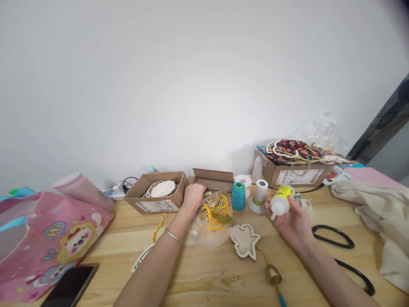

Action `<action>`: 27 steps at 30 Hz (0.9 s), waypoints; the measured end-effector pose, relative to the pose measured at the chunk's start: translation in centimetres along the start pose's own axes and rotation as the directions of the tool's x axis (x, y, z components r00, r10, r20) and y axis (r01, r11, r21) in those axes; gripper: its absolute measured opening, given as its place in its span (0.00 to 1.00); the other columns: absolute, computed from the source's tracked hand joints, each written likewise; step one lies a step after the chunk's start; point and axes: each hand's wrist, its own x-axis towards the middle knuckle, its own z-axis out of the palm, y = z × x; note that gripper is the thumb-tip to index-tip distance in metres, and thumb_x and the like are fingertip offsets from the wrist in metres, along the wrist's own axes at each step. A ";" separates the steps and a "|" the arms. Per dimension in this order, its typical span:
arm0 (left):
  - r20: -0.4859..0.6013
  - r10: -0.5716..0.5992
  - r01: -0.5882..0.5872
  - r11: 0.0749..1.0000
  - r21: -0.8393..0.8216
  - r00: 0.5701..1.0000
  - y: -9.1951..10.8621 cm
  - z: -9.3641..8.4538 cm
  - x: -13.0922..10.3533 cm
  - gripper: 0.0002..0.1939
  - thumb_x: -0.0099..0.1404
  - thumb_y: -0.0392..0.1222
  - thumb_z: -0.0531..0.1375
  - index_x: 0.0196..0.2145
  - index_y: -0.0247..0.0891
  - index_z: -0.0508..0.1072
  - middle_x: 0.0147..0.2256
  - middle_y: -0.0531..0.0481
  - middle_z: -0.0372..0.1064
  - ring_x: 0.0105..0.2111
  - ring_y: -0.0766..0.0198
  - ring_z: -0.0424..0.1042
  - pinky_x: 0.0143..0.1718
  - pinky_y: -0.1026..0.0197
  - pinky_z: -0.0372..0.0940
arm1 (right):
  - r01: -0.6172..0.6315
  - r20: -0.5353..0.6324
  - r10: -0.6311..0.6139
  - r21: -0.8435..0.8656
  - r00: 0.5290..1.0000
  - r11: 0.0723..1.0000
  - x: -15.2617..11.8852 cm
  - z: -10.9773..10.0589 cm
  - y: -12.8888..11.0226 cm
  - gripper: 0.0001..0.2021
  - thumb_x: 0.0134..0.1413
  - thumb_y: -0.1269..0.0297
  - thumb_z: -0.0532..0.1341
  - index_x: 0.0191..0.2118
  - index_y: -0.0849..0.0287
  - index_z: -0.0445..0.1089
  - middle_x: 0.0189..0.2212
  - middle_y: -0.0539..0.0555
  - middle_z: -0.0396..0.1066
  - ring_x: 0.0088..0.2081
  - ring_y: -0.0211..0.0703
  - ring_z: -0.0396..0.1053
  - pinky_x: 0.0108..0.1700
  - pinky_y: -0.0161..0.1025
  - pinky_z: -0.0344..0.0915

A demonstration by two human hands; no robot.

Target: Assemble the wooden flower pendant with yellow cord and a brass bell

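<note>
In my right hand [295,217] is a small white squeeze bottle with a yellow label [283,199], tilted so that its narrow nozzle points down and to the left. My left hand [194,196] reaches to the low open cardboard box [214,174] by the wall; its fingers are hidden from me. Just right of that hand lies a clear plastic bag with yellow tassel cords [217,213]. A flat pale wooden cutout with a lobed outline [245,241] rests on the table between my arms. A cord links it to a brass-coloured bell [274,273] with a teal end.
A carton of pale wooden pieces [156,200] stands at left. Behind are a teal thread cone [238,196] and a white spool [260,192]. Black-handled scissors [334,236] and cloth [377,221] lie right. A phone [70,285] and pink bag [64,243] sit left.
</note>
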 end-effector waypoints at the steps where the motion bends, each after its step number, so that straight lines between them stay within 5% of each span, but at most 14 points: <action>1: -0.004 0.002 -0.002 1.000 -0.003 1.000 0.0 0.1 -0.1 0.12 0.57 0.32 0.54 0.34 0.40 0.75 0.34 0.43 0.74 0.37 0.57 0.70 0.39 0.60 0.60 | -0.001 0.001 0.001 -0.001 1.000 1.000 0.1 -0.1 -0.1 0.08 0.45 0.60 0.60 0.32 0.57 0.69 0.27 0.52 0.75 0.27 0.41 0.72 0.29 0.35 0.72; 13: -0.159 0.040 -0.063 0.988 -0.141 0.986 -1.0 1.8 -0.3 0.20 0.58 0.27 0.50 0.44 0.41 0.70 0.45 0.48 0.70 0.45 0.63 0.68 0.47 0.63 0.60 | -0.027 -0.087 0.029 0.033 0.996 0.999 0.5 -0.5 -0.1 0.10 0.42 0.60 0.61 0.32 0.57 0.70 0.27 0.53 0.75 0.27 0.39 0.72 0.31 0.33 0.72; 27: -0.228 0.014 -0.060 0.978 -0.198 0.974 -0.5 2.6 -0.6 0.19 0.58 0.28 0.50 0.43 0.42 0.72 0.42 0.49 0.72 0.40 0.64 0.71 0.42 0.64 0.65 | -0.014 -0.137 0.018 0.031 0.990 0.999 0.4 -0.4 -0.2 0.16 0.33 0.60 0.66 0.32 0.60 0.68 0.26 0.53 0.75 0.26 0.38 0.72 0.30 0.32 0.71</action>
